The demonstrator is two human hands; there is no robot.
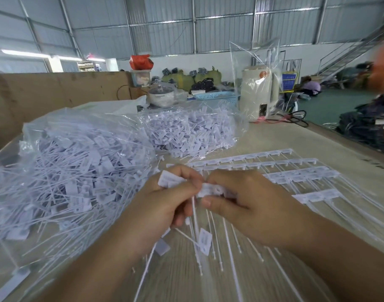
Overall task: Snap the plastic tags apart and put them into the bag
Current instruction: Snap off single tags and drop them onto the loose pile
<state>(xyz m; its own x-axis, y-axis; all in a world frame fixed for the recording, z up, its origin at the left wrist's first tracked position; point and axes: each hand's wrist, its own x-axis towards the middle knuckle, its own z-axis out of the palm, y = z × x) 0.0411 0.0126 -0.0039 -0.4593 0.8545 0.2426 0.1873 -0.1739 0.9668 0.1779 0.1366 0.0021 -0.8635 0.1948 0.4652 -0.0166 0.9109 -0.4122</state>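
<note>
Two hands meet over the table (263, 136) — your left hand (164, 205) pinches loose tags (168, 182), your right hand (245, 205) grips the tag strip (210, 190), thin tails dangling below. Left of your hands lies the big clear bag (62, 171), stuffed with tags; more joined strips (273, 166) wait just beyond your right hand.
</note>
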